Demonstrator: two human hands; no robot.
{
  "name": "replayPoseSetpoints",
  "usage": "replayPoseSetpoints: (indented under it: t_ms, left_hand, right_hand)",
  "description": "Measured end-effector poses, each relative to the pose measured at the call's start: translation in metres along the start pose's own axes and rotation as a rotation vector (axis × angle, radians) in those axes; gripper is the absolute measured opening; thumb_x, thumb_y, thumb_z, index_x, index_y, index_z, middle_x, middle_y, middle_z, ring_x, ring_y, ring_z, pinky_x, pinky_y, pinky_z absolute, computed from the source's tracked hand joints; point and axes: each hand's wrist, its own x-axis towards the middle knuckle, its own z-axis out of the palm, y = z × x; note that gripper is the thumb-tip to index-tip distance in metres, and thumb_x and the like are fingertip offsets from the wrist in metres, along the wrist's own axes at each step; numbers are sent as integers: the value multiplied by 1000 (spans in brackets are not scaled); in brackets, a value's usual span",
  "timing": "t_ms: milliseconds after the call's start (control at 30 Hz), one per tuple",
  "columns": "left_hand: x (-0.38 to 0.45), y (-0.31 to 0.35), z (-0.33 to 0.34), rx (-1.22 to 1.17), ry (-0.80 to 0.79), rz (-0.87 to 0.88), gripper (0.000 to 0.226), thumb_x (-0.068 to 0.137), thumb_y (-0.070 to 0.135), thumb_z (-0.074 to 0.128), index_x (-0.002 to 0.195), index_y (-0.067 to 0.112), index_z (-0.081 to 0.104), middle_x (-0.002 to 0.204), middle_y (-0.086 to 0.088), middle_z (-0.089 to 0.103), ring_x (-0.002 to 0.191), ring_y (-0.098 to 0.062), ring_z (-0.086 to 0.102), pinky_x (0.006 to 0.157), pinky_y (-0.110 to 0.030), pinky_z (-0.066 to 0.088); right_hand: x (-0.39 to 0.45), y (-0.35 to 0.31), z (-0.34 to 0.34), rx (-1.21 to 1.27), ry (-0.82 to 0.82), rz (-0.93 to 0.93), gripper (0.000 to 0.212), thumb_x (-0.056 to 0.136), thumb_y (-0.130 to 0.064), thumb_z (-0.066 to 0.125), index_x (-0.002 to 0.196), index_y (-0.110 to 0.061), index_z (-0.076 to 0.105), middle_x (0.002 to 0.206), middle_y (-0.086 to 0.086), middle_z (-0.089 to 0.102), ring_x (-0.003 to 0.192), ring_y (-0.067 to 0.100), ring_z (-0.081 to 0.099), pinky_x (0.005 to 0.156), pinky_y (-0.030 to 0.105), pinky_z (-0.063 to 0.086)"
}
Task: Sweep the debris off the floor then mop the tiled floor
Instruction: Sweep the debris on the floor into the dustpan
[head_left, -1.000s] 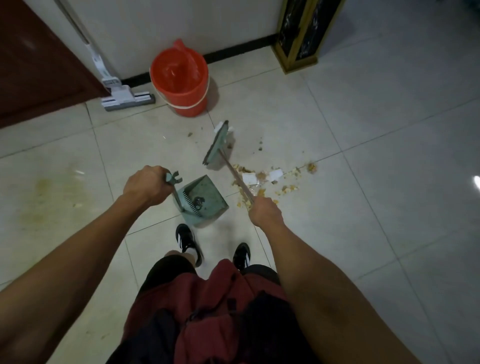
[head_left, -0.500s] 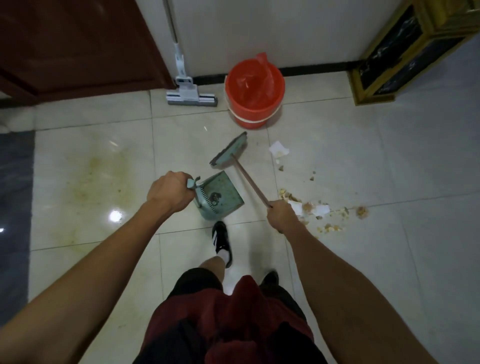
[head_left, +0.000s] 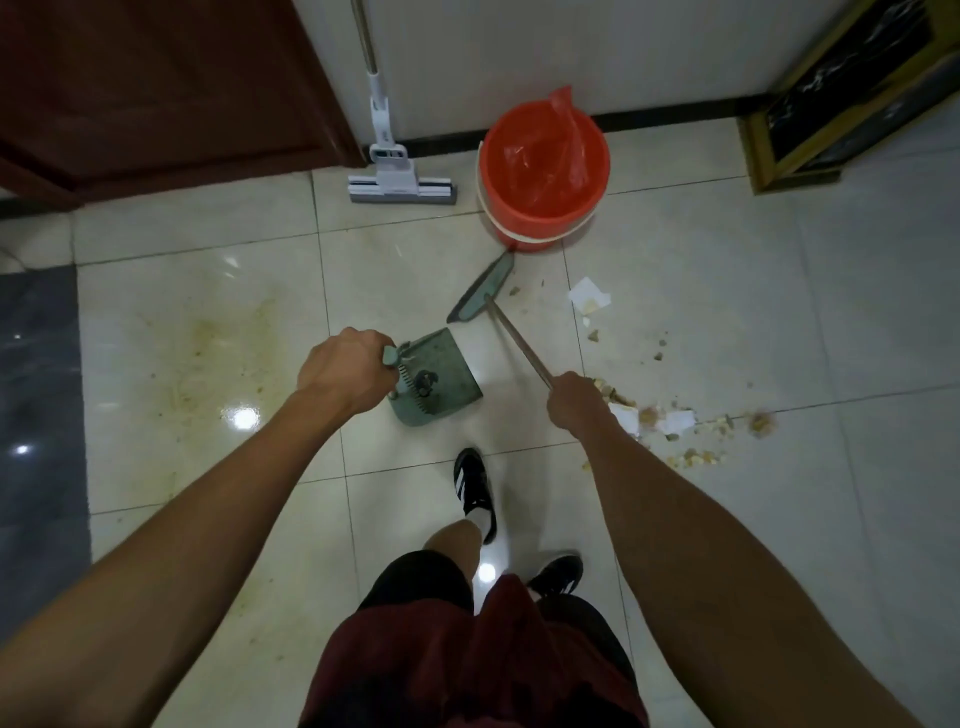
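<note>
My left hand (head_left: 343, 371) is shut on the handle of a green dustpan (head_left: 436, 379) held low over the tiles ahead of my feet. My right hand (head_left: 576, 402) grips the thin handle of a green broom (head_left: 480, 291), whose head sits near the orange bucket. Debris (head_left: 691, 421) of crumbs and white paper scraps lies to the right of my right hand, with a folded paper scrap (head_left: 589, 297) farther up. A white mop (head_left: 400, 182) leans against the wall.
An orange bucket (head_left: 543, 228) lined with a red bag stands by the wall. A dark wooden door (head_left: 156, 88) is at upper left, a gold-framed cabinet (head_left: 800, 119) at upper right. A yellowish stain (head_left: 218, 358) marks the tiles left. My feet (head_left: 475, 488) stand below the dustpan.
The view has shifted left and forward, so the debris now lies to the right. The broom head has moved closer to the bucket. Both hands keep their hold.
</note>
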Motion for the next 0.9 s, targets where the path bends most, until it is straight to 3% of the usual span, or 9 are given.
replayPoseSetpoints:
  t_ms: [133, 333, 500, 900]
  left_hand:
    - [13, 12, -6, 35, 3, 60, 9, 87, 29, 62, 91, 30, 70, 85, -5, 67, 75, -30, 63, 63, -30, 45]
    - [18, 40, -2, 72, 9, 155, 16, 87, 35, 65, 100, 29, 73, 90, -7, 69, 81, -33, 65, 67, -32, 50]
    - [2, 68, 12, 96, 19, 217, 18, 89, 38, 63, 103, 29, 72, 96, -11, 70, 87, -36, 66, 70, -33, 49]
    - [-76, 155, 56, 173, 64, 352, 21, 88, 35, 59, 102, 28, 73, 92, -9, 71, 82, -36, 66, 70, -37, 55]
  right_hand:
    - [-7, 24, -1, -25, -7, 80, 30, 97, -11, 44, 121, -1, 60, 116, 20, 62, 111, 39, 61, 85, 41, 50]
    - [-26, 63, -4, -41, 63, 112, 27, 96, -11, 51, 120, -4, 59, 116, 11, 65, 111, 29, 65, 84, 37, 54]
    - [-51, 107, 4, 21, 154, 188, 31, 100, -15, 45, 126, -2, 55, 119, 13, 64, 111, 30, 66, 89, 40, 56]
    - [-146, 224, 42, 241, 103, 394, 31, 99, -16, 50, 127, -6, 56, 119, 11, 63, 111, 29, 64, 91, 40, 52]
